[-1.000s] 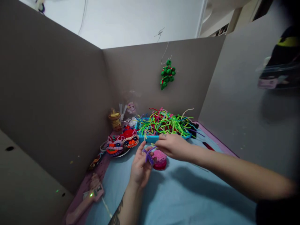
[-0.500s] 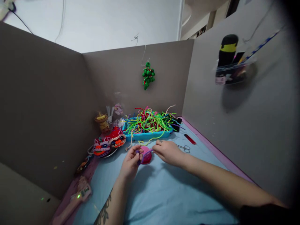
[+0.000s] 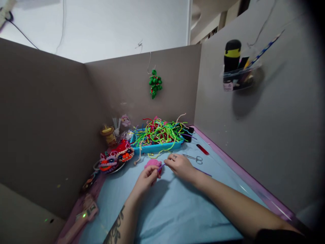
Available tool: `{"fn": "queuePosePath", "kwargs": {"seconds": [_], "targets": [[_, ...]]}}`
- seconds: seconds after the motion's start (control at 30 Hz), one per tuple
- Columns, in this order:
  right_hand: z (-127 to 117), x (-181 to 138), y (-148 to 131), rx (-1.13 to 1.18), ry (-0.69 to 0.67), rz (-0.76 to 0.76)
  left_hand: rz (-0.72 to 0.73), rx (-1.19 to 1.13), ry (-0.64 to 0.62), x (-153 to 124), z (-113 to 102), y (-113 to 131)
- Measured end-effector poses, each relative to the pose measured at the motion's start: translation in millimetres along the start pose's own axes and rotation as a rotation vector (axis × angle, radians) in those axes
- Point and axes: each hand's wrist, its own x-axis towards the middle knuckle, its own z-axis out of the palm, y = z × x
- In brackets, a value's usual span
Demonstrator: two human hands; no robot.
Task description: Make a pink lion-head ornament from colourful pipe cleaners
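A purple pipe cleaner point(image 3: 161, 167) stretches over the short gap between my hands. My left hand point(image 3: 148, 177) pinches one end, thumb against fingers. The fingertips of my right hand point(image 3: 180, 166) close on it from the other side, and a purple length point(image 3: 203, 172) shows past that wrist. Just behind the left fingers lies a pink fuzzy piece point(image 3: 152, 163) with a darker red-pink lower part, partly covered by the hand. Small scissors point(image 3: 198, 160) rest on the blue cloth point(image 3: 175, 210) beyond my right hand.
A blue tray point(image 3: 157, 147) heaped with bright pipe cleaners stands at the back. Finished fuzzy pieces point(image 3: 111, 162) sit in a dish on the left. A red strip point(image 3: 202, 149) and a black phone point(image 3: 188, 135) lie right. Grey panels point(image 3: 142, 91) surround three sides.
My left hand has turned and moved slightly right, nearer my right hand. The purple loop by the left fingers now looks like a short straight stretch. The camera view has shifted a little.
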Motion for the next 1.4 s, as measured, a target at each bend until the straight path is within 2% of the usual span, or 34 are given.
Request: {"fn": "queuePosePath", "kwargs": {"seconds": [0.07,0.13,0.2,0.27,0.37,0.43,0.57,0.63,0.7,0.77,0.83,0.9,1.03,1.1,1.17,1.27,1.4], "targets": [[1.7,-1.7,2.2,-0.003,0.054,-0.052,-0.012,0.081,-0.010,-1.2,0.4,1.4],[3.3,-4.0,3.8,0.000,0.132,-0.101,-0.042,0.144,-0.077,-4.1,2.4,4.7],[5.0,-7.5,5.5,-0.008,0.238,-0.093,-0.061,0.103,-0.130,-7.3,5.2,8.8],[6.4,-11.8,9.0,-0.021,0.381,0.004,-0.039,-0.057,-0.087,-9.9,6.8,13.6],[7.3,-17.2,19.2,0.010,0.531,0.155,0.082,-0.357,0.076,-11.7,2.9,22.3],[7.6,-18.2,27.3,0.083,0.439,0.173,0.161,-0.476,0.143,-11.7,-3.0,27.9],[12.8,-15.0,37.2,0.164,-0.060,0.260,0.187,-0.534,0.207,-10.6,-11.6,31.6],[18.0,-13.8,38.6,0.162,-0.240,0.344,0.162,-0.498,0.210,-9.8,-11.3,28.9],[22.9,-13.6,39.2,0.180,-0.351,0.402,0.136,-0.434,0.209,-8.4,-9.4,24.4],[26.1,-14.2,39.7,0.199,-0.402,0.421,0.107,-0.364,0.235,-6.2,-8.5,19.4],[27.4,-15.1,40.1,0.203,-0.417,0.415,0.086,-0.260,0.329,-3.5,-10.6,15.0],[27.7,-15.9,40.1,0.197,-0.429,0.398,0.119,-0.086,0.475,-1.3,-16.4,12.1],[28.6,-16.8,39.2,0.166,-0.445,0.384,0.330,0.329,0.709,0.8,-32.7,10.8],[28.8,-16.8,39.6,0.159,-0.440,0.387,0.387,0.420,0.777,0.9,-38.1,10.8],[27.9,-16.8,41.5,0.163,-0.417,0.401,0.377,0.404,0.743,0.9,-39.8,10.6],[24.0,-16.6,45.6,0.198,-0.315,0.401,0.305,0.261,0.587,1.4,-36.1,9.6],[17.7,-16.1,43.1,0.363,0.021,0.249,0.249,-0.018,0.495,2.5,-25.7,7.8]]}}
